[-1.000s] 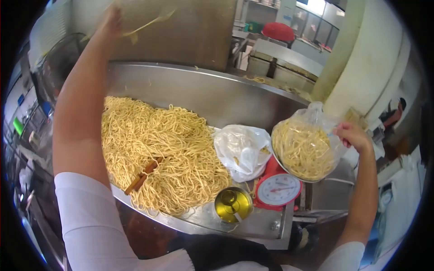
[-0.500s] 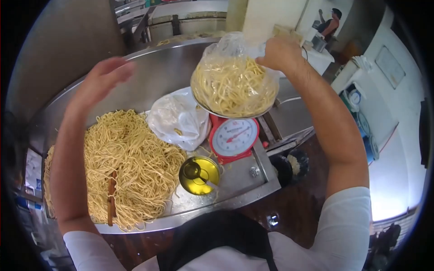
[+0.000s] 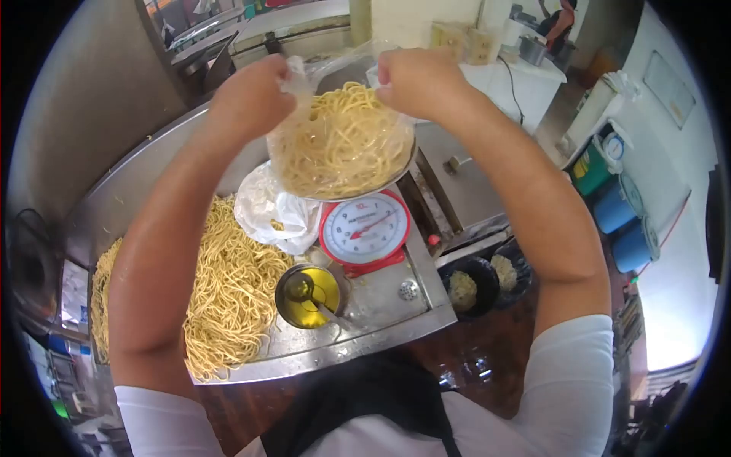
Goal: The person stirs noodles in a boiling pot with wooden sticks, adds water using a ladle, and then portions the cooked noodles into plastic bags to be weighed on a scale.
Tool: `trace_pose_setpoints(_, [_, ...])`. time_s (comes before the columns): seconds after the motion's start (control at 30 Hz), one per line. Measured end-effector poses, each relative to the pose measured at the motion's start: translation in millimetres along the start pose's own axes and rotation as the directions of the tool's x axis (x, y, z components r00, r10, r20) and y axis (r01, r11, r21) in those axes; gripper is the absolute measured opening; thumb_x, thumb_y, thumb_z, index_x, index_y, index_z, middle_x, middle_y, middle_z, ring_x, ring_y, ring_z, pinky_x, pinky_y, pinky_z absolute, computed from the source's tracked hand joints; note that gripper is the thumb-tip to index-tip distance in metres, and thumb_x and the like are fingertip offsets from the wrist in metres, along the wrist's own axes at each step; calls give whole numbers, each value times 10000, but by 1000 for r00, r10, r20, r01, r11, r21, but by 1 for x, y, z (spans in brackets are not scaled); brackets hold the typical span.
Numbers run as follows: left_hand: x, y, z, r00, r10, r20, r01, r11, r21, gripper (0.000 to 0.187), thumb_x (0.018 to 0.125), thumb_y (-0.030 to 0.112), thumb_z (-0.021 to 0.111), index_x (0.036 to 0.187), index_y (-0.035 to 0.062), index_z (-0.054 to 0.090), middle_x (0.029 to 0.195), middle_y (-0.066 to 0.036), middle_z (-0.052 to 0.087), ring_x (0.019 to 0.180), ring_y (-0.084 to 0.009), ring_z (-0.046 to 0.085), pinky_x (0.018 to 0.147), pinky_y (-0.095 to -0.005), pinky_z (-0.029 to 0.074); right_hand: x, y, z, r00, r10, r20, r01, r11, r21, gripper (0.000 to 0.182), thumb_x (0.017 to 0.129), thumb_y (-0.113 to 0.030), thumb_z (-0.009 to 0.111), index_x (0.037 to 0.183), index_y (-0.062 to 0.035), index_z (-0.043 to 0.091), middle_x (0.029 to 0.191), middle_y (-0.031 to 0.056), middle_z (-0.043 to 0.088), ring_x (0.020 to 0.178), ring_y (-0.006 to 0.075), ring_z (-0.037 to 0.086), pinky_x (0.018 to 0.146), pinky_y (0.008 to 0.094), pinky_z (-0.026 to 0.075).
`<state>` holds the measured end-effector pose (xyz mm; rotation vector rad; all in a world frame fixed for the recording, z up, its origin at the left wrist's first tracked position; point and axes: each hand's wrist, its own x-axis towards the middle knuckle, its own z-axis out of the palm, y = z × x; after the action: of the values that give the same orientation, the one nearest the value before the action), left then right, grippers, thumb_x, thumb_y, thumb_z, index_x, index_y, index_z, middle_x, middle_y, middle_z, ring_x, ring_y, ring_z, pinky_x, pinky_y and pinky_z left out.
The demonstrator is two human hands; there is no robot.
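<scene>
A clear plastic bag of thick yellow noodles (image 3: 343, 145) rests on the pan of a red dial scale (image 3: 365, 228). My left hand (image 3: 255, 95) grips the bag's left rim, and my right hand (image 3: 419, 82) is closed on its right rim, so the mouth is spread between them. Left of the scale lies a white plastic bag (image 3: 276, 209). A big heap of noodles (image 3: 236, 297) covers the left part of the steel counter (image 3: 381, 312). In front of the scale, a metal bowl of yellow oil (image 3: 324, 293) holds a ladle (image 3: 299, 288).
Two dark containers with pale contents (image 3: 464, 293) stand below the counter's right edge. Blue buckets (image 3: 620, 206) line the right wall. At the back right, a pot (image 3: 533, 50) sits on a white table, with a person (image 3: 560, 24) beyond.
My left hand has come in from the left and taken hold of the bag's rim. The bag's mouth is now pulled wider and upward. The view has shifted slightly.
</scene>
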<state>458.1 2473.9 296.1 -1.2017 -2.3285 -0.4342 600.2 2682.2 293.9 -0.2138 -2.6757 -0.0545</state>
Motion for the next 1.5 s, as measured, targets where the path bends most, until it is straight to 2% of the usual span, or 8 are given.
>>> trace_pose_setpoints(0.3, [-7, 23, -24, 889, -332, 316, 453, 741, -496, 335, 797, 320, 667, 789, -12, 623, 671, -108, 582, 657, -202, 581, 625, -350, 468, 0, -9, -12, 989, -14, 150, 38, 986, -164, 192, 800, -87, 595, 905, -57, 753, 926, 137, 738, 898, 297, 712, 999, 513, 371])
trace_pose_setpoints(0.53, [-2, 15, 4, 994, -66, 89, 45, 976, 214, 334, 842, 322, 611, 827, -10, 646, 749, -150, 653, 778, -270, 671, 697, -404, 503, -2, -4, -22, 966, -59, 254, 122, 962, -243, 267, 813, -55, 594, 1041, -47, 735, 947, 139, 733, 965, 318, 702, 991, 517, 395])
trace_pose_setpoints(0.63, [-2, 9, -10, 956, -259, 138, 293, 882, -369, 243, 825, 273, 610, 874, 39, 652, 831, -93, 681, 829, -211, 665, 729, -356, 489, 5, 10, -22, 993, -40, 107, 42, 999, -11, 347, 833, -107, 637, 1170, -33, 668, 987, 108, 731, 967, 286, 698, 933, 447, 461])
trace_pose_setpoints(0.73, [-7, 5, -35, 933, -207, 296, 344, 256, -903, 252, 785, 217, 628, 1015, 122, 667, 950, 1, 686, 910, -112, 631, 778, -276, 436, 14, -2, -36, 989, 146, -18, -27, 304, 952, 368, 857, -194, 685, 1188, -44, 629, 1006, 54, 718, 945, 209, 682, 846, 364, 501])
trace_pose_setpoints(1.0, [-47, 29, -99, 921, 256, -295, -269, 963, -5, 613, 772, 383, 745, 1199, -43, 636, 1121, -196, 686, 1060, -306, 658, 932, -396, 500, 96, -36, -66, 988, -105, 117, -127, -99, 987, 311, 959, -273, 607, 1196, -72, 591, 750, -43, 572, 646, 80, 517, 649, 269, 438])
trace_pose_setpoints(1.07, [-69, 8, -117, 984, -4, -178, -51, 952, -301, 850, 710, 455, 812, 1319, -77, 549, 1277, -267, 610, 1218, -358, 586, 1053, -407, 441, 118, -59, -93, 960, -229, 159, -192, -132, 972, 398, 1000, -258, 550, 1339, -52, 514, 740, -55, 524, 611, 71, 491, 614, 258, 435])
trace_pose_setpoints(1.17, [-109, -29, -107, 988, -121, -91, 83, 934, -347, 1090, 666, 527, 836, 1406, -142, 397, 1384, -319, 505, 1306, -386, 506, 1121, -404, 378, 119, -131, -132, 953, -152, 262, -274, -65, 960, 226, 878, -300, 654, 802, -86, 655, 544, -57, 486, 426, 88, 416, 449, 300, 379])
trace_pose_setpoints(1.5, [-216, -54, -128, 978, -197, -69, 63, 593, -802, 963, 692, 384, 853, 1449, 23, 381, 1321, -198, 596, 1243, -316, 570, 1063, -386, 440, 40, -295, -181, 857, -494, 147, -211, -76, 975, 389, 982, -277, 560, 1271, -17, 546, 612, -77, 411, 503, 52, 422, 494, 220, 371])
